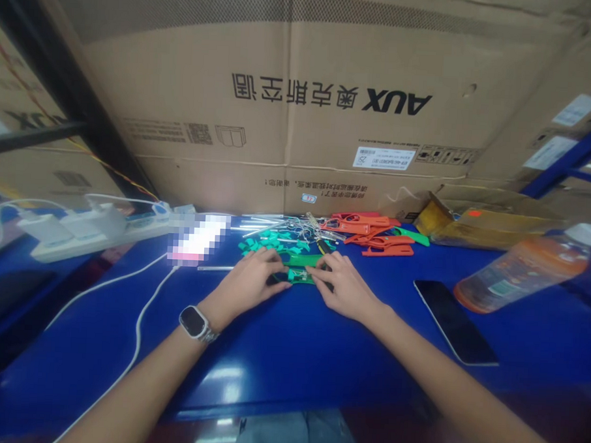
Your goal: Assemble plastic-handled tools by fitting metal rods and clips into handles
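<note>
A green lighter casing half [300, 280] lies low over the table between my hands, small parts set in it. My left hand [254, 275], watch on its wrist, pinches the casing's left end. A thin metal tube [215, 268] sticks out leftward beyond that hand. At the right end, the fingers of my right hand [346, 282] close on the casing. Just behind lies another green casing piece [303, 260]. A slim yellow-and-black item [322, 246] touches or sits near my right fingertips; its kind is unclear. Small green plastic parts [270, 239] are heaped behind my left hand.
Red lighter casings [380, 235], metal tubes [263, 223] and thin wires [302, 228] lie at the back. On the right are a phone [455, 323] and a tilted bottle [523, 270]. A power strip [104, 233] with white cables is left. A large cardboard box [290, 130] walls the back.
</note>
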A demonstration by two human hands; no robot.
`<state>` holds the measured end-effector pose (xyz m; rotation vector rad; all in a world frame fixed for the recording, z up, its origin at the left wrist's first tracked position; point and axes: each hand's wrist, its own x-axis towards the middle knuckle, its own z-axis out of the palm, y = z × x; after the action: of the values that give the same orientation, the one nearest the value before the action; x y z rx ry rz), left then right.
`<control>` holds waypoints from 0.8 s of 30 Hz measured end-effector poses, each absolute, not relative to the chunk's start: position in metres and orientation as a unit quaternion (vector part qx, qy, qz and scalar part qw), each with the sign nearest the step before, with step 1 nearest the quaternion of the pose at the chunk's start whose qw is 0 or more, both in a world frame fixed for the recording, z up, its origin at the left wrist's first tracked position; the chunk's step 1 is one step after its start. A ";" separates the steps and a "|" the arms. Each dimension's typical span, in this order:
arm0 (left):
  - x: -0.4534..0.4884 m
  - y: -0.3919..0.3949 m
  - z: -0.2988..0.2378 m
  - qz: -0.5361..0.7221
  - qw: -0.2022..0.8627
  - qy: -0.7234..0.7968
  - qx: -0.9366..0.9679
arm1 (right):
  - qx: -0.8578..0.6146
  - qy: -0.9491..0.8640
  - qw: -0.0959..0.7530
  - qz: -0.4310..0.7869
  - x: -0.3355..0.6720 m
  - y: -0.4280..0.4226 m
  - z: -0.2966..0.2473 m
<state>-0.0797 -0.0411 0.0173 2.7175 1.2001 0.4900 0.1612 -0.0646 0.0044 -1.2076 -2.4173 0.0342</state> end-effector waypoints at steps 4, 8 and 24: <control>-0.089 -0.036 0.019 0.191 0.107 0.386 0.896 | -0.441 -0.872 0.214 0.004 0.162 -0.065 0.004; -0.105 -0.029 0.026 0.205 0.122 0.397 0.886 | -0.445 -0.868 0.220 -0.003 0.160 -0.066 0.003; -0.110 -0.025 0.020 0.190 0.180 0.412 0.873 | -0.405 -0.890 0.207 -0.010 0.122 -0.057 0.005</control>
<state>-0.1098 -0.0246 0.0203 2.4663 1.1645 0.5378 0.1218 -0.0567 0.0047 -1.1288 -2.4800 -0.0276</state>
